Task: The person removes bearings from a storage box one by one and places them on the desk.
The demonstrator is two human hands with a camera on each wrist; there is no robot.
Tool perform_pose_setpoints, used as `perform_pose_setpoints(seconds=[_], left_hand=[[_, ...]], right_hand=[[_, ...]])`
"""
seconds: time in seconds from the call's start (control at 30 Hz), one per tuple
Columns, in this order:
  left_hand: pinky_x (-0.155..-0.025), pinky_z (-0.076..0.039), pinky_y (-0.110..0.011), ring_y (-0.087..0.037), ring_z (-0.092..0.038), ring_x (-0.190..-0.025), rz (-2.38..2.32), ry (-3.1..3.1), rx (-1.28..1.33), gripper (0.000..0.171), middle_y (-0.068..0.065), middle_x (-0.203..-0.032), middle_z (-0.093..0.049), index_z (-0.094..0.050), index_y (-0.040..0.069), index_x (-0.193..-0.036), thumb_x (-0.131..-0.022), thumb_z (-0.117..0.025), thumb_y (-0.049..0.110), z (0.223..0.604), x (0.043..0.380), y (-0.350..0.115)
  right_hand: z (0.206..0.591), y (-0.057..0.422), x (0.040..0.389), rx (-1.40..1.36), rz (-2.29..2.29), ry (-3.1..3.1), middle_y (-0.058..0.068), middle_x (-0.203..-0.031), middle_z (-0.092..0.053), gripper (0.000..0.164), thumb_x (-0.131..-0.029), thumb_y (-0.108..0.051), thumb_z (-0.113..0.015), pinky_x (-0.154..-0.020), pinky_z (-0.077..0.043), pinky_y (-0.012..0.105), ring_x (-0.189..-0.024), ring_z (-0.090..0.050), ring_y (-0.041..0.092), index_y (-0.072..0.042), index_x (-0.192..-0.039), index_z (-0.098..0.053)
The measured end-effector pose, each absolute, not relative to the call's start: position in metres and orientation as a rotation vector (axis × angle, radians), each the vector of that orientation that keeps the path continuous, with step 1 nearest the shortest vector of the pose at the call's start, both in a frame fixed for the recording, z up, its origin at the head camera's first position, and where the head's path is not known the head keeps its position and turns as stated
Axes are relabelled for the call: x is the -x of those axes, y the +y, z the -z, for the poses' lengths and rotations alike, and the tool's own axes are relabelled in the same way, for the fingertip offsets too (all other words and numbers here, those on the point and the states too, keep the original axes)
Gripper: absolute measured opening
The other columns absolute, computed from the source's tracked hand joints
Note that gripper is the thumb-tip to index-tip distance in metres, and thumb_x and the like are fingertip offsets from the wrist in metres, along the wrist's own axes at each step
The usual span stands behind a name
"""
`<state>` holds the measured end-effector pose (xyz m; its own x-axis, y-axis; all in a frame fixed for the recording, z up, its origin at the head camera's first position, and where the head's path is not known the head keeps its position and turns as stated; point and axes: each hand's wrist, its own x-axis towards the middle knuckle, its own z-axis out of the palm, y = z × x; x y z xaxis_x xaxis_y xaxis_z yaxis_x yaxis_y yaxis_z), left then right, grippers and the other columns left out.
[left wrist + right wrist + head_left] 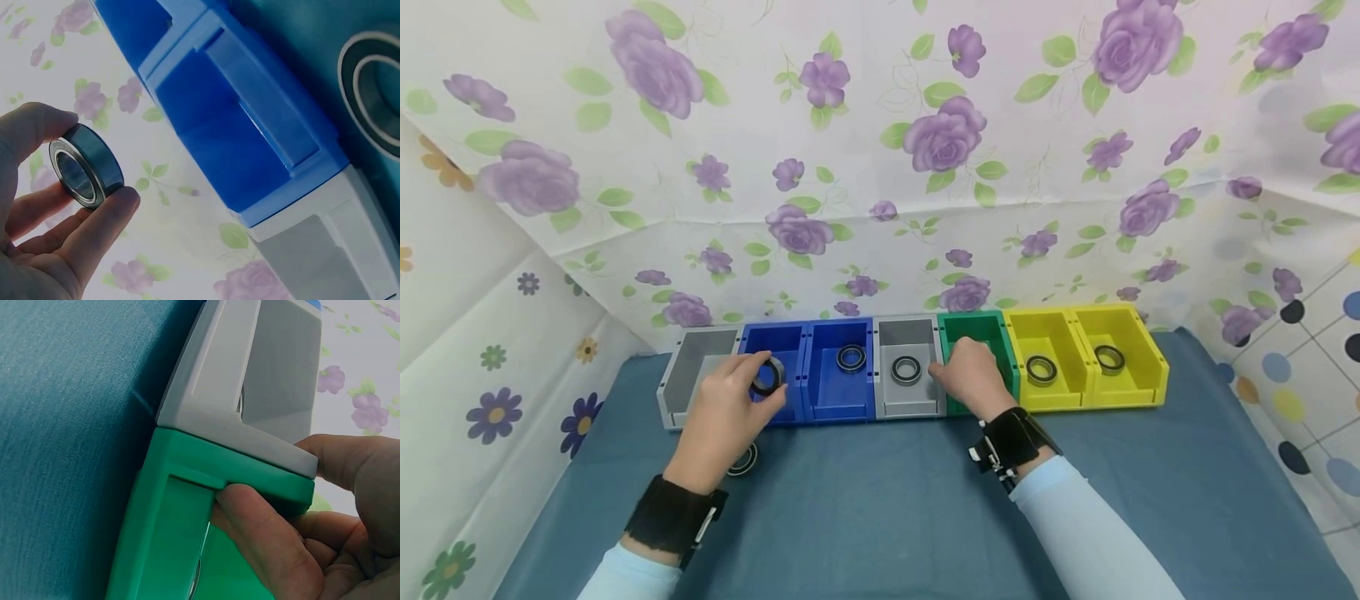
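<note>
Flowered sheeting (865, 83) spans the upper frame behind a blue-covered table (880, 517), with a row of coloured bins (910, 408) across the centre. Right of centre, the right hand (973, 379) grips the adjoining walls of a grey bin (910, 337) and the green bin (187, 450) between thumb and fingers. Left of centre, the left hand (726, 417), thumb and fingertips clamped on a black-and-silver ring (103, 156), holds it above the left blue bin (790, 337); another ring (350, 81) lies on the table just below.
</note>
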<state>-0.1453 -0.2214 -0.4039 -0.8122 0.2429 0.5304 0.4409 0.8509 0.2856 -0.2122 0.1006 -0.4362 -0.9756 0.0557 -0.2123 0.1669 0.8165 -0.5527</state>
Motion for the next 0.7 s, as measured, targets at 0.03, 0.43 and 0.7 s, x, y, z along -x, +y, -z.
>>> perform_pose_setpoints(seconds=[0.03, 0.43, 0.7], left_hand=[[-0.067, -0.051, -0.034, -0.022, -0.059, -0.089, 0.555, -2.542, 0.503, 0.048, -0.013, -0.107, -0.058, -0.059, 0.003, -0.117, -0.077, -0.073, 0.025, 0.404, 0.143, -0.221], [-0.076, -0.049, -0.037, -0.024, -0.057, -0.1, 0.588, -2.589, 0.489, 0.048, -0.011, -0.112, -0.057, -0.06, 0.007, -0.116, -0.073, -0.076, 0.02, 0.427, 0.127, -0.221], [-0.075, -0.05, -0.037, -0.023, -0.057, -0.098, 0.599, -2.744, 0.45, 0.049, -0.011, -0.11, -0.057, -0.061, 0.009, -0.116, -0.071, -0.078, 0.021, 0.441, 0.118, -0.218]], right_hand=[[0.436, 0.101, 0.212, -0.172, 0.881, 2.815, -0.002, -0.05, -0.029, 0.039, -0.086, -0.033, -0.062, -0.039, -0.033, 0.025, -0.043, -0.046, 0.018, -0.01, -0.057, -0.049], [0.434, 0.101, 0.211, -0.154, 0.895, 2.823, -0.002, -0.051, -0.028, 0.041, -0.086, -0.033, -0.062, -0.038, -0.032, 0.025, -0.042, -0.044, 0.018, -0.011, -0.056, -0.045], [0.434, 0.102, 0.21, -0.149, 0.894, 2.826, -0.002, -0.05, -0.029, 0.041, -0.086, -0.033, -0.062, -0.038, -0.031, 0.024, -0.042, -0.045, 0.018, -0.01, -0.055, -0.046]])
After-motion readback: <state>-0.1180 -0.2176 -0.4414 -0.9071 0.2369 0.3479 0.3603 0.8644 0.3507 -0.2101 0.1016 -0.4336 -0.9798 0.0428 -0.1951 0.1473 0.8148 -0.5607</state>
